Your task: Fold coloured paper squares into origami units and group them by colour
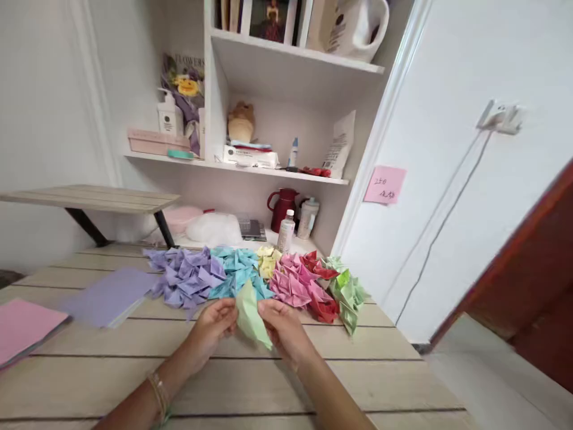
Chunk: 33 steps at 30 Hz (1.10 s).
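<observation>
A piece of light green folded paper [251,316] is held up between both hands, above the slatted table [215,382]. My left hand [220,322] pinches its left edge, and my right hand [283,327] grips the right side. Just beyond them lies a row of folded paper pieces: a purple heap [188,278], a blue heap [237,269], a few yellow ones [267,261], pink ones [293,280], red ones [324,307] and green ones [349,295] at the right end. The fingertips behind the held paper are partly hidden.
Flat purple sheets [111,292] and pink sheets [27,328] lie at the left. A small raised stand [98,198] is behind them. Past the heaps stand a plastic bottle [286,232], a red jug [283,209] and a tumbler [308,218], under white shelves [237,170].
</observation>
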Available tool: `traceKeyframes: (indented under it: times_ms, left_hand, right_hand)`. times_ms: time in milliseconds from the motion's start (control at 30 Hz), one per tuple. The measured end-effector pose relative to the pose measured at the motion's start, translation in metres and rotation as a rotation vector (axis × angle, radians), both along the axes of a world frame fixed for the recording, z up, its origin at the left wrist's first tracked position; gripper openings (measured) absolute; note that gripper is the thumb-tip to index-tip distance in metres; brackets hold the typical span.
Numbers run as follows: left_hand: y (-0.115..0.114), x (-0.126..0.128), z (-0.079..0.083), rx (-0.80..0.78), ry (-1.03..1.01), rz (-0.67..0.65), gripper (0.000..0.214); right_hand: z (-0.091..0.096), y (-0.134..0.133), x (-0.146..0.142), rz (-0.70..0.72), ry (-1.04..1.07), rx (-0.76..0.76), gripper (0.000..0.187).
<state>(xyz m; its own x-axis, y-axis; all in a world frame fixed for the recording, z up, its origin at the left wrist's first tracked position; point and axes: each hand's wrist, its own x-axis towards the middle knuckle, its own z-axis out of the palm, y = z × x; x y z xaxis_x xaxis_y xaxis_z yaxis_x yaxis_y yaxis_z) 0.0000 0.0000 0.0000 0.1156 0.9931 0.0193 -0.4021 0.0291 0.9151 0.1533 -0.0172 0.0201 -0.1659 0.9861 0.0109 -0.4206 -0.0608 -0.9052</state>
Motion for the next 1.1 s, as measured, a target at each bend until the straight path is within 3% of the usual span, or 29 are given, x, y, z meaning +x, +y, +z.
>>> traceKeyframes:
  times_ms: [167,300,433,533,633,833,1000,1100]
  left_hand:
    - [0.001,0.000,0.003,-0.034,-0.017,0.041,0.035]
    - [0.003,-0.003,0.002,-0.047,-0.022,0.059,0.033]
    - [0.004,-0.005,0.003,-0.026,0.023,0.017,0.030]
    - [0.003,-0.005,0.005,-0.016,0.082,-0.011,0.030]
    - [0.001,-0.003,0.008,-0.052,0.091,-0.045,0.033]
    - [-0.002,0.000,0.008,-0.159,0.043,-0.198,0.034]
    - [-0.005,-0.001,0.010,-0.182,0.051,-0.256,0.028]
    - [-0.005,-0.003,0.009,-0.188,0.036,-0.282,0.021]
  right_hand:
    - [0.002,0.006,0.011,-0.145,-0.243,0.257,0.035]
    - [0.000,0.008,0.014,-0.159,-0.303,0.311,0.041]
    - [-0.004,0.009,0.013,-0.015,-0.269,0.216,0.051]
    - [-0.008,0.010,0.012,0.131,-0.318,0.191,0.038]
    - [-0.010,0.011,0.012,0.081,-0.421,0.301,0.019]
    - [-0.004,0.007,0.015,-0.135,-0.696,0.596,0.022]
    - [0.002,0.001,0.016,-0.110,-0.922,0.815,0.024]
    - [0.002,0.000,0.016,-0.127,-0.981,0.852,0.021]
